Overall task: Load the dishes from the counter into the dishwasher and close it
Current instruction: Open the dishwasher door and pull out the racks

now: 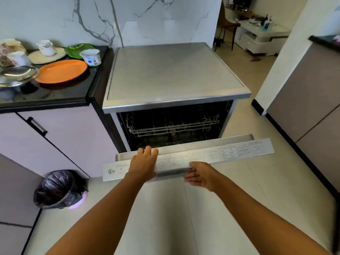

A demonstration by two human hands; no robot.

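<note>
Steel dishwasher [171, 70] has its door [202, 143] part-way down, tilted out from the top, with the dark cavity showing above it. Wire rack [173, 127] sits inside the dishwasher, pushed in. A long printed label strip [239, 150] runs along the door's top edge

Left hand [144, 163]: palm down on the door's top edge, toward the dishwasher's left side. Its fingers [147, 150] are straight and reach over the inner lip, curled round nothing. Right hand [199, 174]: near the door's middle, thumb on the label strip, fingers tucked under the handle recess, so it grips the door

All dishes are on the black desk [64, 94] that butts against the dishwasher's left side:
- white tub [91, 57] with a blue label, closest to the dishwasher
- green plate [77, 48] behind the tub; can't tell whether the tub stands on it or just in front
- orange plate [62, 70] left of the tub, nearer the desk's front edge
- white mug [47, 47] on a pale round plate [46, 57], further from the dishwasher
- second white cup [18, 58] and a tilted steel dish [17, 75], furthest from it

Bin [57, 189] with a dark bag stands on the floor, left of and in front of the dishwasher
</note>
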